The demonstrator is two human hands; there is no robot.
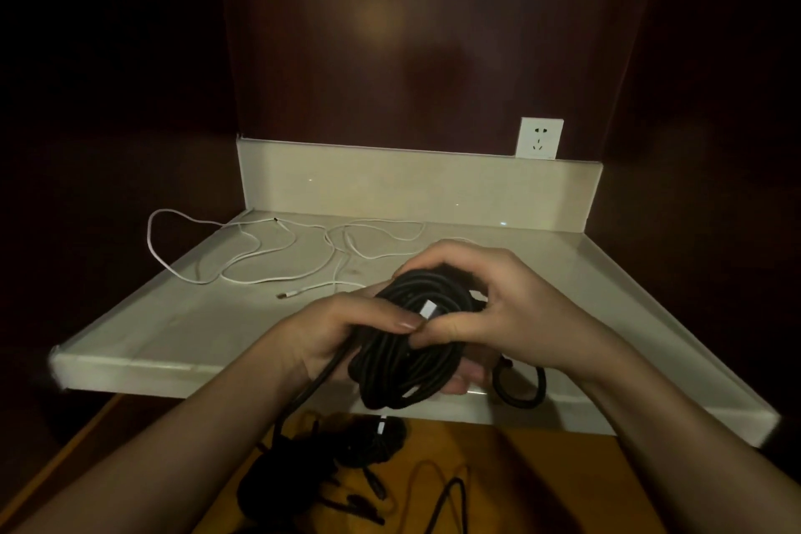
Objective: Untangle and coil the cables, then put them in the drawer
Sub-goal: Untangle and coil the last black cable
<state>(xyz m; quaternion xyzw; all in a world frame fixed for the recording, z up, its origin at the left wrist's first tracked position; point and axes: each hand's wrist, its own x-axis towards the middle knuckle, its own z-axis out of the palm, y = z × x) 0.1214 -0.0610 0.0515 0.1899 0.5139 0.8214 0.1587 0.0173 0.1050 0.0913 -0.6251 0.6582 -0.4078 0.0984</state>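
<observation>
I see both hands gripping the coiled black rubber cable [411,343]: left hand [346,334] and right hand [498,308] fingers clamped on it. A loose thin white cable [260,256] lies at 11 o'clock on the pale tabletop [173,330].

Probably a home: dark wood panelling [411,35], pale countertop [195,330], wall socket [539,137].

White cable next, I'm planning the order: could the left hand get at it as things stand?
Probably not yet. The left hand grips the black coil, as does the right hand. The white cable lies loose and uncovered on the counter beyond, so the path looks free once a hand lets go.
</observation>
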